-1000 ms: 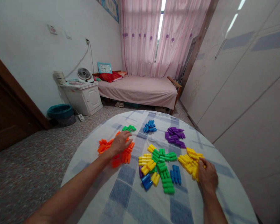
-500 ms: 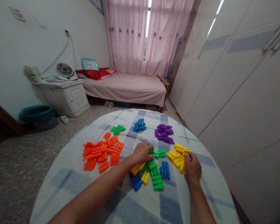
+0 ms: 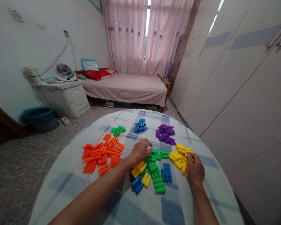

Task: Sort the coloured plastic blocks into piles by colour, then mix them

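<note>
My left hand (image 3: 141, 150) hovers at the upper left edge of the green building blocks (image 3: 157, 178), thumb and fingers apart with nothing seen between them. These ribbed plastic blocks lie in a loose column at the table's middle. Below my left wrist are yellow blocks (image 3: 138, 169) and dark blue blocks (image 3: 137, 185), partly covered by the forearm. My right hand (image 3: 196, 167) rests at the right side of a heap of yellow blocks (image 3: 179, 157). Its fingers are curled in against them; what they grip, if anything, is hidden.
On the round table with its checked cloth (image 3: 140, 209) lie orange blocks (image 3: 100, 153), a small green group (image 3: 118, 130), a blue group (image 3: 140, 125), purple blocks (image 3: 165, 133) and blue blocks (image 3: 166, 172). A bed (image 3: 128, 86) and wardrobe (image 3: 243, 103) stand beyond.
My left hand has drawn slightly up and left off the green blocks, its fingers parting; more of the green blocks shows. My right hand stays at the yellow heap.
</note>
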